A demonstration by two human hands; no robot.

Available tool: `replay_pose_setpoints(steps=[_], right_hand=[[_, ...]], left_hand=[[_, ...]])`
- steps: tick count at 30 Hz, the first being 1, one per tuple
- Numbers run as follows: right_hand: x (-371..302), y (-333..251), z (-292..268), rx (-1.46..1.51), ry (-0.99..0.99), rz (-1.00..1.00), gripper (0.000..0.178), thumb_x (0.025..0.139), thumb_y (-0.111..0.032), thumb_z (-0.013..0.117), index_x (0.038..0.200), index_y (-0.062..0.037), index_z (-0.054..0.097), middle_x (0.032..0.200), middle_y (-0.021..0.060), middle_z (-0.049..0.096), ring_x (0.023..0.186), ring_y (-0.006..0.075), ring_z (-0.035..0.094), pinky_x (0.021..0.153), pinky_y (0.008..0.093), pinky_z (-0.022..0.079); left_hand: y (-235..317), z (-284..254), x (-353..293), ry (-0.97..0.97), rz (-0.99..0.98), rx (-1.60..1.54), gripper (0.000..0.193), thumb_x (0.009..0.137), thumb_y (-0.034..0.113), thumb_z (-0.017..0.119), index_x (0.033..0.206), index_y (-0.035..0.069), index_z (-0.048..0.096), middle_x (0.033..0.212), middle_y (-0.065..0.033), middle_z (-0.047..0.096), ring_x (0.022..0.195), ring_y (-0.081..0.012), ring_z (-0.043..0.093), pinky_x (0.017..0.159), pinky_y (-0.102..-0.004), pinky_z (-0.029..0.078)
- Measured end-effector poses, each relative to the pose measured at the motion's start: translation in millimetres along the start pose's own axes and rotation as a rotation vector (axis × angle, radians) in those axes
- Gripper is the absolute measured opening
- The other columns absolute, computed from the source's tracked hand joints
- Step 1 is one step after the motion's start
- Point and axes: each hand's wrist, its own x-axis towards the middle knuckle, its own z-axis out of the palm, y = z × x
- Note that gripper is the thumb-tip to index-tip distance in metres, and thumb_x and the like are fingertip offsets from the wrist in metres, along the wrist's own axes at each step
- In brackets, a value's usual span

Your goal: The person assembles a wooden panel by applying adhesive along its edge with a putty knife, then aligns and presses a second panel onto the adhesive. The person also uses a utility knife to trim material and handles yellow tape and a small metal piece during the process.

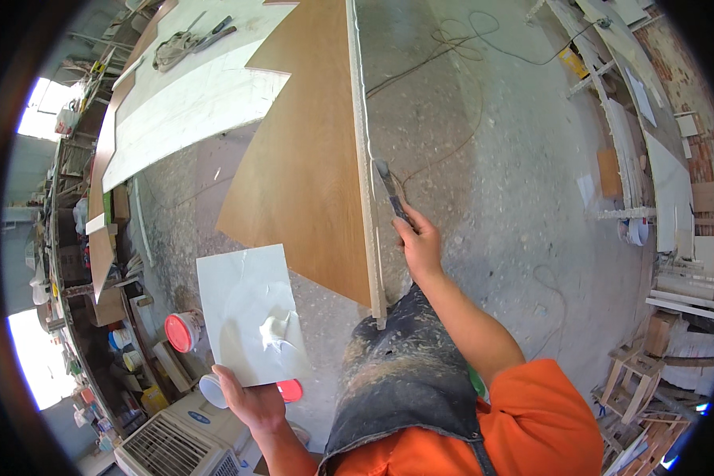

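Note:
My left hand (254, 406) grips the lower edge of a flat white board (242, 301), thumb on top. A blob of white paste (276, 332) lies on the board's right part. A small round whitish piece (212, 390) shows beside the thumb; I cannot tell whether the hand holds it. My right hand (422, 247) is closed around the handle of a putty knife (393, 194). The knife's blade is at the right edge of a brown wood-faced panel (309, 174) with a zigzag left side. White paste (360, 87) runs along that edge.
A white-topped work surface (202, 111) stands far left, bearing a cloth (173, 52) and hand tools. A red-lidded bucket (182, 332) and an air-conditioner unit (178, 444) are at lower left. A cable (444, 51) trails over the floor. Racks with boards (666, 182) line the right.

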Motion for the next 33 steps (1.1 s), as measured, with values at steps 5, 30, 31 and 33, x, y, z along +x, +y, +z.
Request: replay_pose_setpoints(steps=[5, 30, 31, 33], right_hand=[[-28, -37, -23, 0.185, 0.122, 0.114, 0.043, 0.091, -0.014, 0.073, 0.132, -0.0023, 0.066, 0.095, 0.0039, 0.071, 0.063, 0.0075, 0.054, 0.054, 0.0225, 0.044], [-83, -69, -73, 0.191, -0.285, 0.280, 0.038, 0.095, -0.015, 0.069, 0.129, 0.0003, 0.063, 0.097, 0.0077, 0.073, 0.063, 0.0078, 0.058, 0.050, 0.0219, 0.039], [-82, -61, -69, 0.194, -0.269, 0.272, 0.036, 0.096, -0.015, 0.069, 0.128, 0.0000, 0.064, 0.097, 0.0075, 0.074, 0.063, 0.0079, 0.058, 0.050, 0.0220, 0.040], [-80, -49, -58, 0.196, -0.237, 0.257, 0.034, 0.096, -0.016, 0.068, 0.127, -0.0005, 0.065, 0.098, 0.0070, 0.074, 0.063, 0.0081, 0.058, 0.051, 0.0222, 0.040]], left_hand=[[-7, 11, 1, 0.017, 0.035, -0.009, 0.059, 0.110, 0.042, 0.042, 0.150, -0.001, 0.044, 0.148, -0.0114, 0.052, 0.137, -0.0278, 0.050, 0.115, -0.0449, 0.037], [13, 26, 3, -0.003, 0.113, 0.172, 0.058, 0.108, 0.046, 0.047, 0.147, 0.004, 0.047, 0.138, -0.0085, 0.058, 0.121, -0.0223, 0.061, 0.097, -0.0368, 0.052], [13, 23, 2, -0.017, 0.115, 0.180, 0.058, 0.108, 0.046, 0.047, 0.147, 0.004, 0.047, 0.138, -0.0084, 0.058, 0.122, -0.0224, 0.060, 0.098, -0.0370, 0.051], [13, 15, 0, -0.041, 0.118, 0.191, 0.058, 0.108, 0.046, 0.047, 0.147, 0.004, 0.047, 0.138, -0.0082, 0.058, 0.123, -0.0228, 0.060, 0.100, -0.0374, 0.050]])
